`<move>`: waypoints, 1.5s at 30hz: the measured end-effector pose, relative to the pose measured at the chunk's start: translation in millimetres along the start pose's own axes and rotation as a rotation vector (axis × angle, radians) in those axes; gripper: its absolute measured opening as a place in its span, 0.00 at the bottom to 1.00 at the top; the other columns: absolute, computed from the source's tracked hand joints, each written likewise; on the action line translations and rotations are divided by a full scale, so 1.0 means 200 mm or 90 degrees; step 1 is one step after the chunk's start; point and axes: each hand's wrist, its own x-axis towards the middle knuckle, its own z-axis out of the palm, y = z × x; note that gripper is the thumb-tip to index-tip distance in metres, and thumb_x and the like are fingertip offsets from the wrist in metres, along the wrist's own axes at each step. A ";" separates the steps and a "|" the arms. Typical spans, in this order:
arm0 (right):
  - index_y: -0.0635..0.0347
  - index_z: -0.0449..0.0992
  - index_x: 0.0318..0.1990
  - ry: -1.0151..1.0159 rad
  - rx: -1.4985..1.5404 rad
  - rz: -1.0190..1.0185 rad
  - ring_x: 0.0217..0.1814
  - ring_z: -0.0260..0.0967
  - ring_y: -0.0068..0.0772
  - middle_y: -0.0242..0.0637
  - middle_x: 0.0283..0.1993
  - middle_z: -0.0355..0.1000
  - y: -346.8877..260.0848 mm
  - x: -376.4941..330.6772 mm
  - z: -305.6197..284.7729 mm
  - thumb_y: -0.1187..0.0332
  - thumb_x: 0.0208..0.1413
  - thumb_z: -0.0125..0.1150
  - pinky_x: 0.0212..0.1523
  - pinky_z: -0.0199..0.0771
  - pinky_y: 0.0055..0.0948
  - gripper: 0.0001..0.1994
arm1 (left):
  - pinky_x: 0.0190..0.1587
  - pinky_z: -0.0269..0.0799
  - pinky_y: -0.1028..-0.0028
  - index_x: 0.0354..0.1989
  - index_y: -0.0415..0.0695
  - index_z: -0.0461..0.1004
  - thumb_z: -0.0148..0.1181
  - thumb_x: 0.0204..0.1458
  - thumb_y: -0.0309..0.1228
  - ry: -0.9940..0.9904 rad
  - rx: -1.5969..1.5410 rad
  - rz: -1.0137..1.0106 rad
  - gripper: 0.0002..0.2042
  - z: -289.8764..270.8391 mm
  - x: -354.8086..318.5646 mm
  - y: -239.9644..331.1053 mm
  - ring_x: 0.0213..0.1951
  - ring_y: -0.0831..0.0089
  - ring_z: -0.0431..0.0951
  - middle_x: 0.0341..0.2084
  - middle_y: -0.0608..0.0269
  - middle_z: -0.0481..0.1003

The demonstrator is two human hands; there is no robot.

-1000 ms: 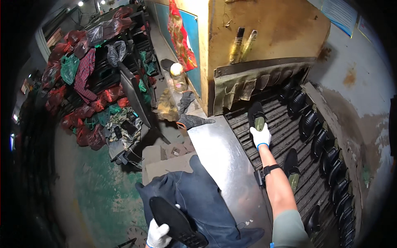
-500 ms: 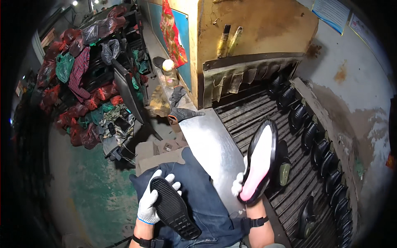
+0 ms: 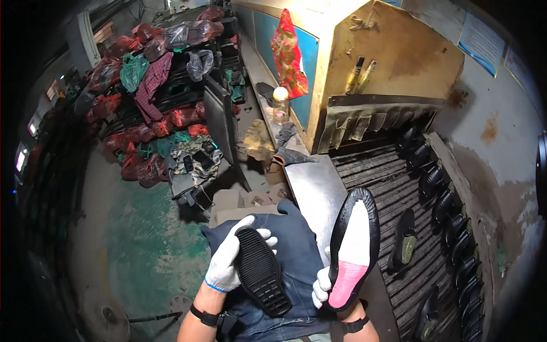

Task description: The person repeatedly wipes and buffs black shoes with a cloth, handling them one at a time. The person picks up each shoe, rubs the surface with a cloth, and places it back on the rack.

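Observation:
My left hand point(image 3: 224, 267), in a white knit glove, is closed round the edge of a black shoe sole point(image 3: 259, 268). The sole's ribbed side faces up, and it is held tilted above my dark blue apron. My right hand point(image 3: 322, 289), also gloved in white, grips a black shoe upper point(image 3: 371, 239) from beneath near its heel. The upper's underside is turned toward me, white over most of its length and pink at the heel. Sole and upper are apart. The upper hides part of my right hand's palm and some fingers.
On my right, a slatted conveyor point(image 3: 364, 179) runs out of a box-shaped machine point(image 3: 393, 57). Two shoes point(image 3: 405, 242) lie on it, and several black shoes point(image 3: 444, 205) line its far edge. Ahead are a metal-topped bench point(image 3: 313, 185), grey gloves point(image 3: 293, 157) and a jar point(image 3: 280, 113). Bagged racks point(image 3: 154, 114) stand left.
The view has swung left, so the surroundings sit further right. My right hand has turned the shoe upper so its underside faces me more squarely. Both hands keep their holds.

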 end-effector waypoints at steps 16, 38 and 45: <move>0.72 0.62 0.80 0.358 -1.126 -0.154 0.67 0.77 0.41 0.50 0.67 0.77 0.37 0.00 0.34 0.74 0.35 0.85 0.71 0.76 0.39 0.58 | 0.74 0.73 0.55 0.84 0.41 0.56 0.52 0.78 0.50 -0.068 0.136 0.061 0.35 -0.07 0.10 0.03 0.72 0.52 0.75 0.72 0.44 0.72; 0.73 0.62 0.80 0.330 -1.124 -0.058 0.57 0.81 0.35 0.46 0.60 0.81 0.43 0.08 0.38 0.75 0.37 0.82 0.66 0.79 0.36 0.55 | 0.77 0.70 0.53 0.85 0.40 0.54 0.59 0.73 0.56 -0.126 0.123 0.067 0.42 -0.11 0.08 0.06 0.76 0.51 0.70 0.76 0.43 0.67; 0.73 0.64 0.79 0.325 -1.132 -0.049 0.60 0.81 0.36 0.48 0.62 0.82 0.42 0.11 0.40 0.74 0.39 0.83 0.67 0.79 0.36 0.54 | 0.78 0.69 0.53 0.84 0.39 0.54 0.64 0.70 0.56 -0.113 0.102 0.076 0.45 -0.09 0.08 0.06 0.77 0.50 0.70 0.76 0.42 0.67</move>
